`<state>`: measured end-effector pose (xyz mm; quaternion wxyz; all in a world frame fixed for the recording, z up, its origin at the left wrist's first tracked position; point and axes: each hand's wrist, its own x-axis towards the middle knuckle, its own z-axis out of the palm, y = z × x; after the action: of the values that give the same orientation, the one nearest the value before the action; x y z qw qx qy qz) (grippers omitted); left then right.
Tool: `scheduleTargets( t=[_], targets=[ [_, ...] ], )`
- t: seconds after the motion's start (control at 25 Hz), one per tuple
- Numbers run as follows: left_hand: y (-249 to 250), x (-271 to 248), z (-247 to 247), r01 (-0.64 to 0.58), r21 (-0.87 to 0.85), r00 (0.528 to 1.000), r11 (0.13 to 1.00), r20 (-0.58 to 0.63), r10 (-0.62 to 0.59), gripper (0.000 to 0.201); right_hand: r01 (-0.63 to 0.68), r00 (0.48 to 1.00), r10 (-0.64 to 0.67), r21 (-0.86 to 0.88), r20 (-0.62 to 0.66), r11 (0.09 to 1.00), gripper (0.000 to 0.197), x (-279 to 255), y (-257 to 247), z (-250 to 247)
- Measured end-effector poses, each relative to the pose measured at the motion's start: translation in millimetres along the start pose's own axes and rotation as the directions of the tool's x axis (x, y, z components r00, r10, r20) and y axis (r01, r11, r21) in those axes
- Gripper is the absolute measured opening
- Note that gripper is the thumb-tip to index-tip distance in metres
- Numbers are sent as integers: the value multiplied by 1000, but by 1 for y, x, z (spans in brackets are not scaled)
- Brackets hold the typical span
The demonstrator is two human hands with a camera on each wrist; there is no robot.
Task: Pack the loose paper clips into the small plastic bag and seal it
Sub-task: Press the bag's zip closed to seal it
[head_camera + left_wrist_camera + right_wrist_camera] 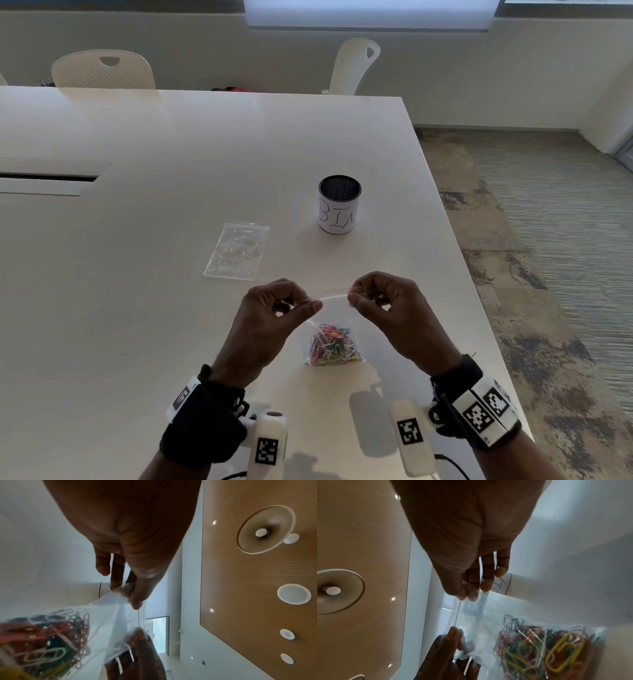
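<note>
Head view: a small clear plastic bag (334, 329) hangs above the white table (171, 205), its bottom bulging with coloured wire paper clips (334, 346). Left hand (270, 315) and right hand (387, 308) each pinch one end of its zip strip — thumb against fingertips. Beyond lie flat empty bags (236, 253) and a mesh cup (339, 204) wrapped in paper.

The small clear plastic bag (337, 317) hangs upright above the table, colourful paper clips (332, 346) heaped at its bottom
</note>
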<state>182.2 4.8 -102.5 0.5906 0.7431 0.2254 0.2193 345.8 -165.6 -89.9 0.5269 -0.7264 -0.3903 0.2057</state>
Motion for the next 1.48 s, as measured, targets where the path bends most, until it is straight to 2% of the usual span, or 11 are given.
scheduleTargets(
  t=[0.12, 0.4, 0.52, 0.6, 0.68, 0.8, 0.92, 1.0, 1.16, 1.36, 1.48],
  targets=[
    [1, -2, 0, -70, 146, 997, 987, -31, 75, 18, -9, 1000, 9, 0, -5, 1000, 10, -1, -2, -2],
    [6, -7, -5, -82, 168, 996, 982, -27, 88, 8, -22, 999, 22, 4, -29, 1000, 14, -1, 0, -4],
    [20, -8, -2, -137, 135, 990, 981, 4, 138, 10, -76, 996, 67, 169, 58, 983, 12, -1, 0, -12],
    [34, -7, -2, -173, 111, 985, 979, 28, 171, 12, -138, 964, 58, 300, 260, 944, 50, -3, -3, -20],
    [48, -3, -4, -226, 112, 974, 968, 50, 222, 11, -116, 910, -1, 256, 414, 960, 76, -4, -6, -15],
    [61, 5, -7, -255, 40, 967, 966, 41, 253, 9, -46, 916, -46, 218, 399, 975, 52, -1, -8, 9],
    [62, 13, -11, -210, -33, 977, 977, -40, 209, 7, -124, 952, 2, 381, 307, 916, 24, 3, -13, 26],
    [55, 16, -18, -183, -57, 965, 982, -199, 168, 7, -227, 951, 114, 398, 289, 889, 23, 8, -12, 31],
    [43, 16, -37, -204, -61, 866, 977, -476, 151, 11, -381, 912, 285, 358, 294, 852, 28, 32, -2, 40],
    [35, 2, -59, -130, -47, 864, 990, -496, 90, 16, -453, 884, 386, 280, 263, 846, 17, 71, -2, 59],
    [23, -10, -67, -74, -40, 880, 996, -473, 46, 19, -466, 880, 424, 217, 214, 858, 27, 87, 0, 79]
  ],
)
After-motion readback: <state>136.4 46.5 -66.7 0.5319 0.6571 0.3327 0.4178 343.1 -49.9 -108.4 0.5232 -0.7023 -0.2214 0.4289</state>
